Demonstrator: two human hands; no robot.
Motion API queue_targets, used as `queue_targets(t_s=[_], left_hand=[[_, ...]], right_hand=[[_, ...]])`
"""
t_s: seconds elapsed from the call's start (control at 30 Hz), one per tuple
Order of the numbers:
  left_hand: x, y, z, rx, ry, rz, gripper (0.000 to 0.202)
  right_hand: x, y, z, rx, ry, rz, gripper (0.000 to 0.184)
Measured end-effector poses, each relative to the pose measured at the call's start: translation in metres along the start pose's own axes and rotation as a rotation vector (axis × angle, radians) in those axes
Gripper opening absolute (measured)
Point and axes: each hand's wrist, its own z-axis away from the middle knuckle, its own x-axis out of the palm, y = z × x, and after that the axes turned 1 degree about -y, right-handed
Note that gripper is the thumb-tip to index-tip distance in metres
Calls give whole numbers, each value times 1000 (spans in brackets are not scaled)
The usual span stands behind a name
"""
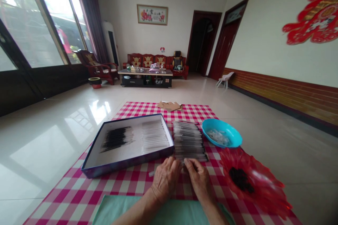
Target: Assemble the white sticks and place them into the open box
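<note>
My left hand (166,175) is closed around a clear pen barrel (151,173), whose end sticks out on the left. Close beside it, my right hand (197,175) pinches at the barrel's other end; what lies between those fingertips is too small to tell. Just beyond both hands lies a row of pens (188,140) with clear barrels and dark ends. To the left, a shallow box (126,161) holds thin black-ended pen refills (114,139) and a row of clear barrels (155,136).
A blue bowl (235,140) with small whitish clear pieces stands at right. Nearer is a red petal-shaped bowl (266,186) with small black pieces. Torn cardboard (170,106) lies at the checked tablecloth's (71,186) far edge. A green cloth (116,207) lies under my forearms.
</note>
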Motion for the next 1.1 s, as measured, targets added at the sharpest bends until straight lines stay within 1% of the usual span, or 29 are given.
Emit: queue_targets(t_s=[0.17,0.37,0.43,0.5,0.63,0.7,0.8,0.9,0.97,1.03,1.1], left_hand=[[2,-3,0,14,-45,46,16],[-3,-4,-4,-28,-23,71,15],[-3,-4,-4,-29,-24,71,14],[-3,-4,-4,-33,-28,65,14],[-2,-4,-5,-42,-37,61,13],[-2,-5,-6,-43,-38,72,12],[-3,-5,-7,-34,-25,80,14],[-4,-4,-6,-19,-8,79,13],[-4,-4,-6,-20,-7,69,13],[-3,-4,-6,-28,-13,61,13],[-3,-4,-6,-33,-14,64,13]], right_hand=[[-3,-1,-2,4,-26,-119,36],[-6,-6,-1,35,-93,-223,40],[-4,-3,-2,54,-95,-237,41],[-2,3,-3,61,-87,-214,39],[1,10,-5,35,-81,-141,35],[0,8,-4,17,-99,-167,33],[-3,2,-2,-11,-162,-240,31],[-4,0,-2,-10,-167,-290,36],[-2,3,-3,15,-136,-265,38],[-1,7,-4,27,-117,-181,35],[0,10,-5,9,-114,-99,35]])
